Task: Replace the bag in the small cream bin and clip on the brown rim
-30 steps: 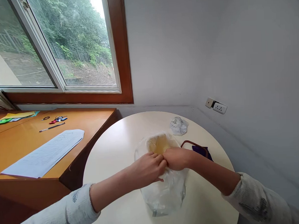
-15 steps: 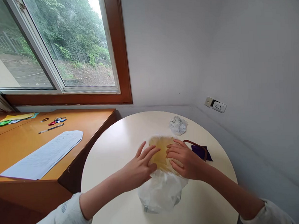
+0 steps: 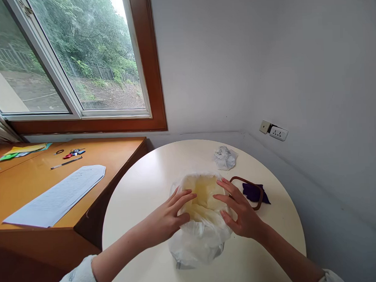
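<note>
A translucent white plastic bag lines a container with a yellowish inside and hangs down over its outer side. The container's opening faces up towards me; its outer wall is mostly hidden by the bag. My left hand lies at the left rim, fingers apart and reaching over the bag's edge. At the right rim, my right hand has its fingers spread, fingertips on or just over the bag's edge. Neither hand is closed on anything. Close behind my right hand lies a brown rounded frame, partly hidden.
A dark purple cloth-like item lies by the brown frame on the round white table. Farther back is a crumpled clear plastic bag. On the left, a wooden desk holds paper sheets, a pen and small items.
Both hands have moved apart, the left one leftward and the right one slightly rightward. The bag's mouth is spread wider around the rim, showing more of the yellowish inside.
</note>
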The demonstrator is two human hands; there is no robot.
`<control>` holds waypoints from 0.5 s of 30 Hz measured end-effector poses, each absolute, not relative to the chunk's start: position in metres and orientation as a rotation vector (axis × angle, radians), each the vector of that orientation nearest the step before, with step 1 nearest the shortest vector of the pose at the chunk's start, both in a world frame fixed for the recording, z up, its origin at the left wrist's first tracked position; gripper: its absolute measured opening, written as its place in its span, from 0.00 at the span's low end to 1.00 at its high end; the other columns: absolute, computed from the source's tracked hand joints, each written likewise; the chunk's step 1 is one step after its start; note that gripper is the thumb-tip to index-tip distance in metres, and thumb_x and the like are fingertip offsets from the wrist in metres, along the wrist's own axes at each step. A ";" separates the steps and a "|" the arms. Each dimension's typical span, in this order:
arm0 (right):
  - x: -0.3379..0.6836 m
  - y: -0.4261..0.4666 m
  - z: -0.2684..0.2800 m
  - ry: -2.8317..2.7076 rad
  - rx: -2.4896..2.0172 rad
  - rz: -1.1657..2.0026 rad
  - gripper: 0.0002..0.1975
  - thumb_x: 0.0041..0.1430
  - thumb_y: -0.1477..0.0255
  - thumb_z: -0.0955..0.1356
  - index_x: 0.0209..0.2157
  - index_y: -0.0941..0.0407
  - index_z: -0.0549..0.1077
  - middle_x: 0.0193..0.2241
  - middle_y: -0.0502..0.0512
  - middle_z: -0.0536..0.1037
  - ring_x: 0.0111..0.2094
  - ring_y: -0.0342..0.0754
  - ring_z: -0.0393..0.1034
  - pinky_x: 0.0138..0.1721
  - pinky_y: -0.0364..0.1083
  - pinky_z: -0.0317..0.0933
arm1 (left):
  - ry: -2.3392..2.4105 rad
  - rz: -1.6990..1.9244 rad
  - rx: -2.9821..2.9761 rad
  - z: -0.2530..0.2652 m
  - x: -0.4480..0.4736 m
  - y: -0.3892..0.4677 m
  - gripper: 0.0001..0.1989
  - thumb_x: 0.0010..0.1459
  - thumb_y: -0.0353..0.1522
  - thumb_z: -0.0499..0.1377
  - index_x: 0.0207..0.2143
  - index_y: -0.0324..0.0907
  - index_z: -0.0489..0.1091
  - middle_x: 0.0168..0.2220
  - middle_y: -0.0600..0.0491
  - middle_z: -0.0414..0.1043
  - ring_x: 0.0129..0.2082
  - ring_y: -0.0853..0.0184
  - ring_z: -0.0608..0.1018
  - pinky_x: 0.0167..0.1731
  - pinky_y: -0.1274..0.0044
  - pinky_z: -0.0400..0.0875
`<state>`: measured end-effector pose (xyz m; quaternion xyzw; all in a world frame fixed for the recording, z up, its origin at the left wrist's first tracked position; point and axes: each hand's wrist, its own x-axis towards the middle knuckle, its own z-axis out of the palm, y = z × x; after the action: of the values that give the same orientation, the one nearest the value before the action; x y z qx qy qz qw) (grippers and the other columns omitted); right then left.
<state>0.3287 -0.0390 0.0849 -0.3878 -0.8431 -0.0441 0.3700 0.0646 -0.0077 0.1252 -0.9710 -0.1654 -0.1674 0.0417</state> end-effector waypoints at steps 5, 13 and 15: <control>0.328 -0.042 0.084 -2.147 -0.986 -0.125 0.17 0.51 0.76 0.62 0.45 0.56 0.66 0.57 0.60 0.56 0.60 0.57 0.45 0.56 0.59 0.50 | -0.468 -0.498 -2.937 0.124 0.063 -0.007 0.09 0.54 0.20 0.52 0.31 0.41 0.67 0.57 0.45 0.56 0.59 0.56 0.57 0.57 0.57 0.54; 0.317 -0.025 0.119 -2.130 -1.064 -0.228 0.09 0.55 0.78 0.61 0.36 0.56 0.70 0.43 0.57 0.73 0.50 0.51 0.63 0.56 0.58 0.49 | -0.587 -0.596 -2.980 0.124 0.068 0.005 0.08 0.52 0.34 0.60 0.29 0.39 0.65 0.55 0.39 0.57 0.58 0.51 0.56 0.55 0.55 0.57; 0.305 -0.018 0.133 -2.140 -1.063 -0.204 0.09 0.57 0.77 0.60 0.36 0.57 0.71 0.36 0.56 0.76 0.41 0.48 0.68 0.52 0.54 0.55 | -0.614 -0.623 -2.970 0.124 0.073 0.009 0.09 0.51 0.34 0.61 0.27 0.39 0.65 0.55 0.38 0.57 0.57 0.51 0.57 0.54 0.56 0.59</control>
<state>0.3053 -0.0182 0.1335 -0.4129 -0.8314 -0.0792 0.3633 0.0730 0.0085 0.1243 -0.9590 -0.1984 -0.2013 0.0227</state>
